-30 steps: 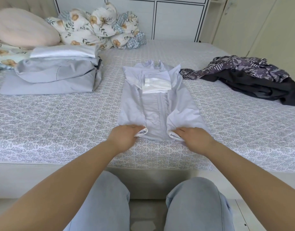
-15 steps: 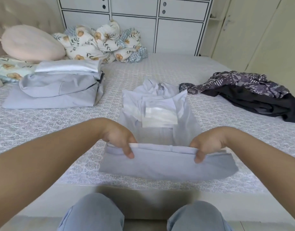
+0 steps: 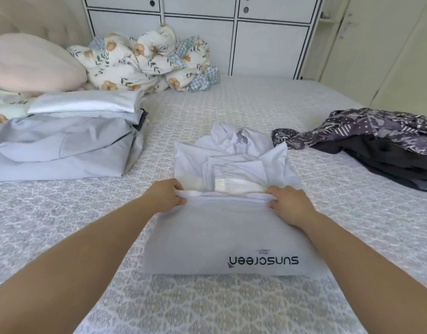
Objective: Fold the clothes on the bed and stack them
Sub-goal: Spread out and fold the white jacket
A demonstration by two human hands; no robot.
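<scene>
Both hands pinch the hem of the pale grey jacket point(image 3: 231, 239), folded up over its lower half on the bed point(image 3: 255, 102): the left hand point(image 3: 165, 198) with fingers point(image 3: 181, 202) curled on the hem's left end, the right hand point(image 3: 290, 204) on its right end. Just beyond the fingers lie the jacket's collar and tucked sleeves. Far left of the fingers sits the folded stack point(image 3: 67, 138); far right, the dark unfolded clothes point(image 3: 381, 143). Nothing lies between the fingers and the collar.

A home bedroom: a made bed point(image 3: 255, 97), pillow point(image 3: 31, 61), and white wardrobe point(image 3: 198, 32) behind.
</scene>
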